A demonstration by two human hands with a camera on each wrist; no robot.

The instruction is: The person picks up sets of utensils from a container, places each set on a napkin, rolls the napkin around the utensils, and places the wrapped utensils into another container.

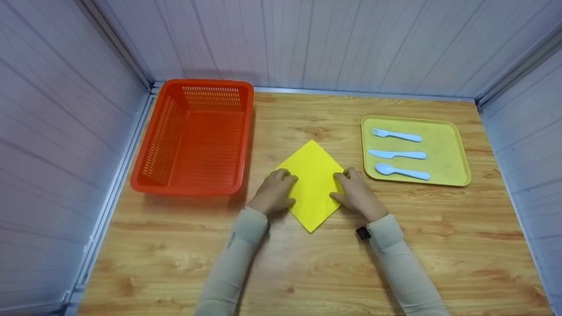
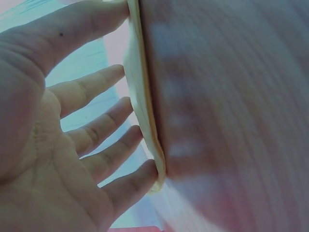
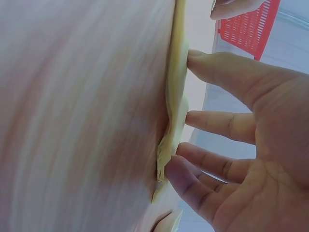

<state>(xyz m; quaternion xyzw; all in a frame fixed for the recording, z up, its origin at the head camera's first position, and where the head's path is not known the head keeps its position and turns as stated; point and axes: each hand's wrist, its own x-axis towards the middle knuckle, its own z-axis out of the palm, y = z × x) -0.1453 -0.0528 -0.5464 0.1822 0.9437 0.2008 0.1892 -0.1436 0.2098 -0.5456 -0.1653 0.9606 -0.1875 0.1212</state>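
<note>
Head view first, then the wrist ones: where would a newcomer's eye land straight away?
Probably on the bright yellow square, set cornerwise mid-table between the left hand and right hand, whose fingertips touch its sides. Next would likely come the large red basket at the back left, then the dull yellow tray on the right, carrying a pale fork, knife and spoon.
</note>
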